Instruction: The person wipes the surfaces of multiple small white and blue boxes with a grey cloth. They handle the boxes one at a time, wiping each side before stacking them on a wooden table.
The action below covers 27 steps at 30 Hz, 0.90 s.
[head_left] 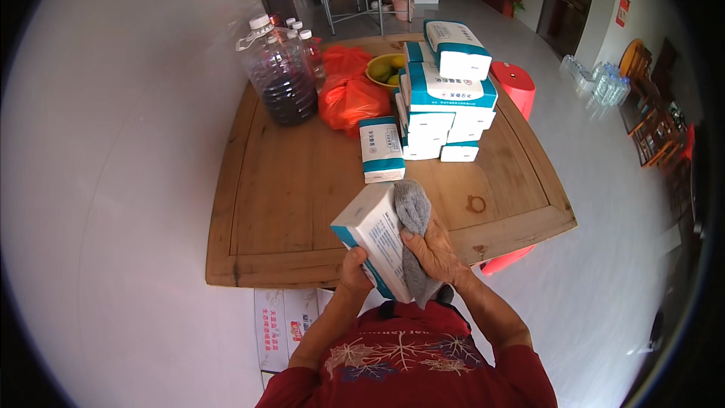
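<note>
My left hand [355, 269] grips the lower left side of a white and teal tissue pack [372, 233], which is tilted over the near edge of the wooden table [302, 211]. A grey cloth [412, 208] is bunched in my right hand [436, 251], its thumb on top and its lower end hanging down. The cloth lies against the right side of the pack. Just beyond my hands, a similar tissue pack [381, 149] lies flat on the table. Behind it to the right rises a stack of several more packs [451, 94], the topmost set askew.
A large clear jug [283, 83] of dark liquid, a red plastic bag [353, 94] and a yellow bowl [374, 68] of green-yellow fruit stand toward the far side. Red stools [515, 85] stand by the right edge. A printed carton [283, 325] sits on the floor near left.
</note>
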Tool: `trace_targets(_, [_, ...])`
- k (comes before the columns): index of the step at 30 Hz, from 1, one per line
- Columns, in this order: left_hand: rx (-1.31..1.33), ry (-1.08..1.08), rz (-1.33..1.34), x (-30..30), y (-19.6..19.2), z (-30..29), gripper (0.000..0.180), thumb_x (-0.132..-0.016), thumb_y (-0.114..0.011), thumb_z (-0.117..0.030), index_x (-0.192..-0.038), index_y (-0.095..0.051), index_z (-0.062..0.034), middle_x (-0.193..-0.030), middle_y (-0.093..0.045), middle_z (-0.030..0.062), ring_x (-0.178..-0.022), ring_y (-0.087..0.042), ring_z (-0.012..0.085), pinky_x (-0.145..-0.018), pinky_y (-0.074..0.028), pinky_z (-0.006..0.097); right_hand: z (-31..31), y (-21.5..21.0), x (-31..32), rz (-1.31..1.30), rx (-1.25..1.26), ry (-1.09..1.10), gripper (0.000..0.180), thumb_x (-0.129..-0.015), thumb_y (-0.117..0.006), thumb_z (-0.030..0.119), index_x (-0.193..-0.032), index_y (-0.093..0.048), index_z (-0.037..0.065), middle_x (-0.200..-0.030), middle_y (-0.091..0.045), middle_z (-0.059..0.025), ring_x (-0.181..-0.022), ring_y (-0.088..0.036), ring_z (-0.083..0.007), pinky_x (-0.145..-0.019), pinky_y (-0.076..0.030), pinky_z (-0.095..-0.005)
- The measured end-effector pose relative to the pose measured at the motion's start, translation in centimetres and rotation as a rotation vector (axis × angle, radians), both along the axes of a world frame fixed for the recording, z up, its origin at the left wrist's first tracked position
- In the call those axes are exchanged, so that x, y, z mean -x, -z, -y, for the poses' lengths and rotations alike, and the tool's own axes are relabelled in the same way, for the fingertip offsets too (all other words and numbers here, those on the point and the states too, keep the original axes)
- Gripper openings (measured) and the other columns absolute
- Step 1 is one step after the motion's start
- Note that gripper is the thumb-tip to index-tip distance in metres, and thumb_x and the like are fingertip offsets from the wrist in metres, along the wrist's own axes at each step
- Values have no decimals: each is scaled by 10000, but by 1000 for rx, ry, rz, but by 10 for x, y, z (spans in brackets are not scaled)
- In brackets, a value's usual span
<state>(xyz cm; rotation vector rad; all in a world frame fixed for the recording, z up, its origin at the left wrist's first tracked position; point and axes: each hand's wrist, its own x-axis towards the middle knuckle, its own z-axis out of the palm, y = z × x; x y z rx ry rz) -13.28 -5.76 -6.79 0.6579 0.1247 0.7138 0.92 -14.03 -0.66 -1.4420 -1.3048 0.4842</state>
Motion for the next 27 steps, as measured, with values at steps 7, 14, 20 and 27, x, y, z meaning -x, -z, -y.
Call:
trace_targets(7, [-72,-174,-131,-2,-11,4,847,-727,-611,-623,-1322,-408,-57,-1225,-546,97,-1090,-553,243,-929,-459,378,-16,-27,-19,-308,287,-200,624,-932,-455,464,-1349,-366,8,-1212,-519,-193,-1129,-496,-290,-966,-387,-381])
trace_targets(14, [122,-373,5,-16,-30,-31,757,-803,-566,-589,-1324,-389,-69,-1225,-522,129,-1097,-538,272,-931,-451,422,-2,18,-4,-441,239,-128,599,-947,-427,457,-1325,-388,-7,-1190,-525,-162,-1084,-491,-228,-933,-389,-330])
trace_targets(20, [140,-517,-62,-44,-58,-22,689,-832,-568,-542,-1319,-385,-90,-1203,-502,120,-1079,-524,252,-909,-457,396,-1,27,27,-996,35,-28,643,-923,-528,341,-1380,-265,-27,-1238,-475,-126,-1126,-442,-195,-966,-359,-317])
trace_targets(27, [60,-494,-158,-53,-50,-33,528,-890,-535,-460,-1201,-447,-43,-1063,-565,107,-974,-577,226,-840,-497,376,-5,42,31,-158,-91,289,938,-652,-800,170,-1374,-232,-20,-1318,-337,-206,-1210,-410,-327,-1024,-331,-384])
